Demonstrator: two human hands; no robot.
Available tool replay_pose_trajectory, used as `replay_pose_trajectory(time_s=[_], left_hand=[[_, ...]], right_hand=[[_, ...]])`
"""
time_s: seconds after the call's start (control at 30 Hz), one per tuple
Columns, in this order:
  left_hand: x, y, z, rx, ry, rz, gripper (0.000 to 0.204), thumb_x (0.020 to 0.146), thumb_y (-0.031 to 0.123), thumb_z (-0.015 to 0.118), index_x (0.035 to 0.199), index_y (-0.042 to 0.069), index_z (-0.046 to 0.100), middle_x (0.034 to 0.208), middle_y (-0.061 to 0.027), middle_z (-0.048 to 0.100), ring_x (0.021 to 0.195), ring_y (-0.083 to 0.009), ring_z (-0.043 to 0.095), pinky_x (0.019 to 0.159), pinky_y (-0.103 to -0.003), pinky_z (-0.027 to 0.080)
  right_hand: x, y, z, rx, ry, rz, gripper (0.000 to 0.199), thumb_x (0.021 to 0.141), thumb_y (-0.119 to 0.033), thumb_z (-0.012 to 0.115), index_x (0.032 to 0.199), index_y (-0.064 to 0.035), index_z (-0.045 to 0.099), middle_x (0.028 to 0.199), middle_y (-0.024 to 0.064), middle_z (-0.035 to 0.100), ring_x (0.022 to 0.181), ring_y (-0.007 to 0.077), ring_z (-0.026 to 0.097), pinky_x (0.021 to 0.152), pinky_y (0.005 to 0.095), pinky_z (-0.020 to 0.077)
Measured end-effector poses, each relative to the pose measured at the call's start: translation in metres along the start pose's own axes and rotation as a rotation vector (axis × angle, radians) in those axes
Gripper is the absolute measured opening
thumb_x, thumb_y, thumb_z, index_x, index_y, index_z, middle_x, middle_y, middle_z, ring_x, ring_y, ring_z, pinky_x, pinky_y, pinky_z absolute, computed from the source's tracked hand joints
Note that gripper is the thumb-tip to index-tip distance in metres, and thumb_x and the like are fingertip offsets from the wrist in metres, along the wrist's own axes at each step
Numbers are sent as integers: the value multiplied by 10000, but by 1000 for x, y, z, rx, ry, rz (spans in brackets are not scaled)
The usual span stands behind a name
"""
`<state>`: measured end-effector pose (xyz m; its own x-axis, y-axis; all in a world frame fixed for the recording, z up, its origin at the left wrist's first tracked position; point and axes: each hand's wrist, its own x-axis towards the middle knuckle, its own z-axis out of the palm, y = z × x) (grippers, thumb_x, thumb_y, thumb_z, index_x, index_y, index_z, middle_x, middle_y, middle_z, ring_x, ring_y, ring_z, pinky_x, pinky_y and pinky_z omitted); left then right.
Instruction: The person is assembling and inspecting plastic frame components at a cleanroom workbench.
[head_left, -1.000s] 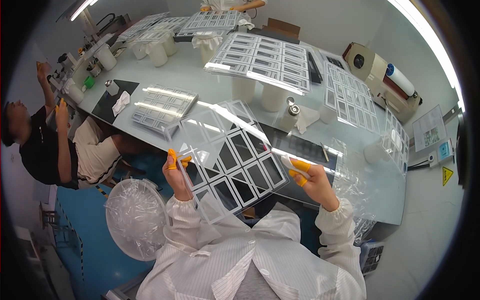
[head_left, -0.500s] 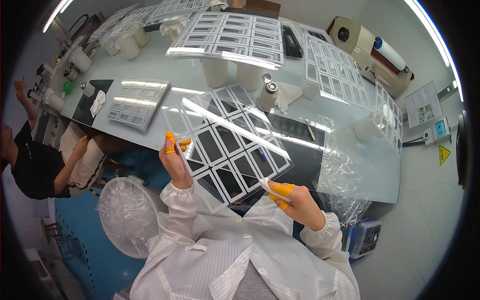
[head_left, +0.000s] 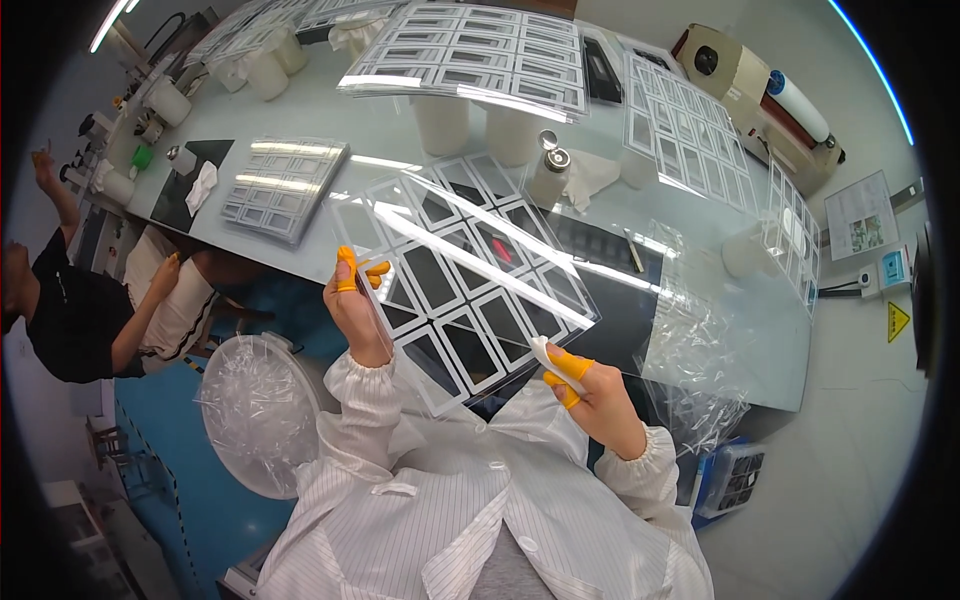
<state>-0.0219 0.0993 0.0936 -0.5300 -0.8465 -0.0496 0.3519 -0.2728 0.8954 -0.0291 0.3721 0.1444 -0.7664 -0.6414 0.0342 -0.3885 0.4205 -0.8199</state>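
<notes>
A clear glossy sheet with rows of white-bordered rectangles is held tilted above the table's near edge. My left hand, with yellow finger cots, pinches its left edge between thumb and fingers. At the sheet's lower right corner, my right hand is closed round a small folded white cloth, also with yellow cots on its fingers. The cloth's tip is close to the sheet; whether it touches cannot be told. A red reflection shows on the sheet's surface.
Beyond stand a metal-topped bottle, a crumpled cloth and sheets raised on white tubs. Stacked sheets lie left. Clear film covers the right. A film-filled bin and seated person are at left.
The view has shifted slightly, so the table's things sit a little further right. A red reflection has appeared on the sheet where a blue one showed lower down. Both grips are the same.
</notes>
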Motion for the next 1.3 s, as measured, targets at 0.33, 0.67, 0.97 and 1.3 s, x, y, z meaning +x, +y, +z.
replay_pose_trajectory(time_s=[0.33,0.67,0.97,1.3], left_hand=[[-4,14,0,82,78,98,325,863,249,415,826,-41,555,671,-50,532,577,-122,523,543,-206,394],[-5,15,-9,96,18,122,320,855,266,434,817,-30,550,657,-39,514,555,-112,514,546,-200,408],[-4,5,-18,47,7,119,318,849,278,443,837,-24,545,713,-50,537,594,-132,545,557,-210,429],[-11,-5,-27,6,-208,108,295,858,259,423,884,-17,524,766,-52,541,634,-125,538,590,-210,421]], right_hand=[[-5,-8,25,36,-322,-158,421,708,-36,590,1114,-76,487,719,106,546,567,224,528,548,259,421],[-22,28,6,384,123,47,400,780,-285,568,1039,17,524,736,21,558,603,52,469,575,171,364],[-22,30,35,486,-292,313,400,778,-337,555,987,4,550,765,40,558,631,93,472,588,201,365],[-11,28,47,853,183,379,418,748,-393,561,889,-1,529,628,9,488,486,65,414,480,170,346]])
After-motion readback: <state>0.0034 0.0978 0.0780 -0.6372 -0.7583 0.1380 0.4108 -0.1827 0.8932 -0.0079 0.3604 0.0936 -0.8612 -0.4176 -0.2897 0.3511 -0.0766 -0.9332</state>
